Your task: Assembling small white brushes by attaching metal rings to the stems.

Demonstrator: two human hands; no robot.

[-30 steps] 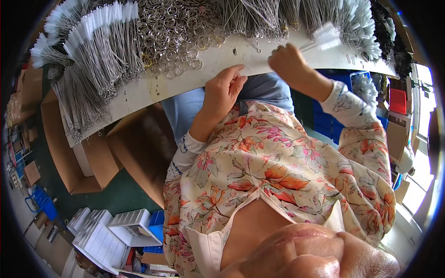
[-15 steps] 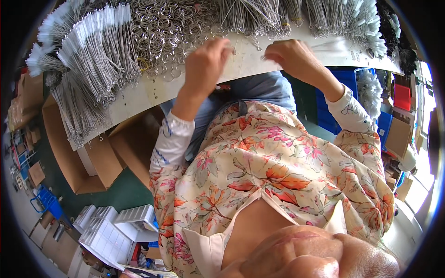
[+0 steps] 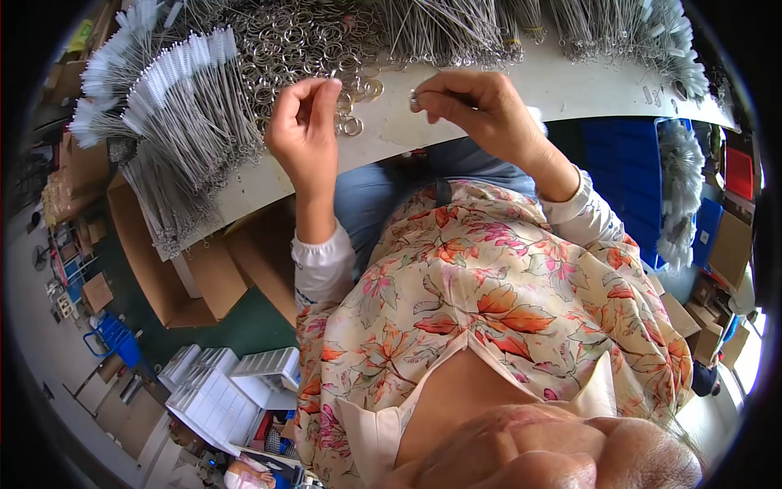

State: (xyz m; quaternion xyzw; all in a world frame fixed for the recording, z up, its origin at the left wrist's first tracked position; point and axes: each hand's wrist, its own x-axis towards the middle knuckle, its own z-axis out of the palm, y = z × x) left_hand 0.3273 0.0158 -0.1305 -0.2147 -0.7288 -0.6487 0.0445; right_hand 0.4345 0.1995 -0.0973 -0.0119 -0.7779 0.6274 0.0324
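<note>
My left hand is raised at the near edge of a heap of metal split rings, thumb and forefinger pinched together. A tiny shiny bit shows at those fingertips, too small to name. Across from it, my right hand is closed over several small metal loops. White bristles stick out behind that wrist, so it appears to grip wire-handled brushes, their shafts hidden by the hand. A few loose rings lie on the white table between my hands.
Bundles of wire-handled brushes are stacked at the table's left, and more wire bundles lie along its far side. Cardboard boxes stand below the left edge. A blue crate with brushes beside it is at the right.
My left hand has moved left, toward the ring heap. My right hand has shifted slightly left and lower, and small metal loops now show at its fingertips. The view has shifted a little.
</note>
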